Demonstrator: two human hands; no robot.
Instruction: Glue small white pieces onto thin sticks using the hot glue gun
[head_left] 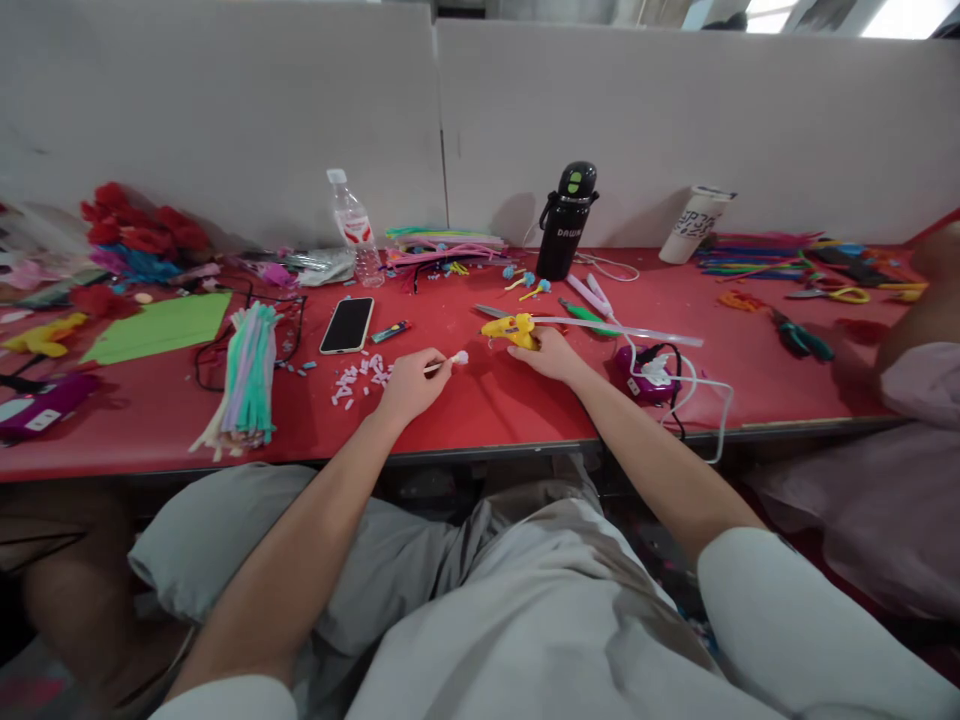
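Yellow glue-gun (pixel 511 330) in right hand (pixel 550 354)

Smooth plastic glue gun (pixel 511 330), fuzzy chenille stems (pixel 255 372)

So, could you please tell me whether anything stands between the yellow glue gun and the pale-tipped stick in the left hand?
Nothing visible does: only bare red tabletop shows between the yellow glue gun, held in the right hand, and the pale-tipped stick in the left hand.

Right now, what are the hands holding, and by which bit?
The left hand pinches a thin pale stick with a small whitish tip by its stem; the right hand holds a yellow plastic glue gun by its handle.
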